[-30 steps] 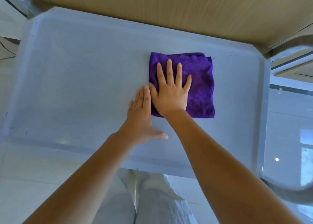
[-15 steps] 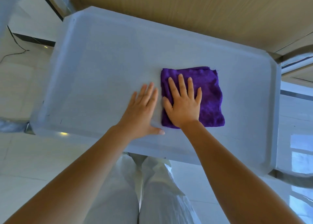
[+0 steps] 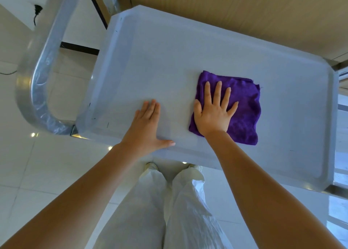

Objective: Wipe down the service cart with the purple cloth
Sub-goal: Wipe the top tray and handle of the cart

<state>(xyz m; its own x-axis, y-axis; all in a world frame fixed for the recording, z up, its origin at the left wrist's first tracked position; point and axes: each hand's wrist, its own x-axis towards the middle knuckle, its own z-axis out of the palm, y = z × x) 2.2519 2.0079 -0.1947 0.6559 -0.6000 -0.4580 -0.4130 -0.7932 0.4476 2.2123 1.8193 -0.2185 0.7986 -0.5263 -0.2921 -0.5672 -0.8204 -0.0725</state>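
- A pale tiled floor (image 3: 28, 173) and a wood-panelled wall (image 3: 226, 13) surround one grey service cart (image 3: 169, 51) with one metal handle (image 3: 35, 75).
- One purple cloth (image 3: 243, 105) lies folded on the cart's top, right of centre.
- The right hand (image 3: 213, 113) presses it flat, fingers spread, probably to drive the wipe.
- The left hand (image 3: 145, 128) lies flat on the bare top just beside the cloth, likely steadying the cart.

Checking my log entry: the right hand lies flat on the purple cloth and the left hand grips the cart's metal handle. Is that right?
Not quite. In the head view the left hand rests flat on the cart top, not the handle. The right hand is flat on the purple cloth.
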